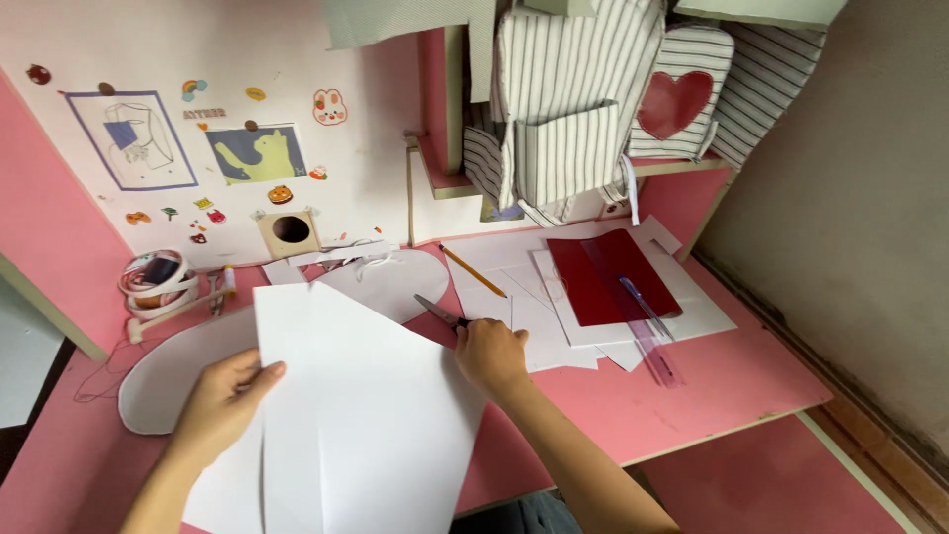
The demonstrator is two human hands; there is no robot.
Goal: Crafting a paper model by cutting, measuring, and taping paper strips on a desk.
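My left hand [225,398] pinches the left edge of a large white paper sheet [366,415] that is lifted and tilted over the pink desk [732,381]. My right hand [491,353] grips a pair of scissors [436,311] at the sheet's right edge, blades pointing up and left. Under the sheet lies a white rounded cut-out [158,381].
A yellow pencil [473,271], more white sheets [554,326], a dark red sheet [608,277], a blue pen [643,307] and a clear pink ruler [657,358] lie to the right. A tape roll [156,277] sits at left. Striped fabric bags [573,109] hang behind.
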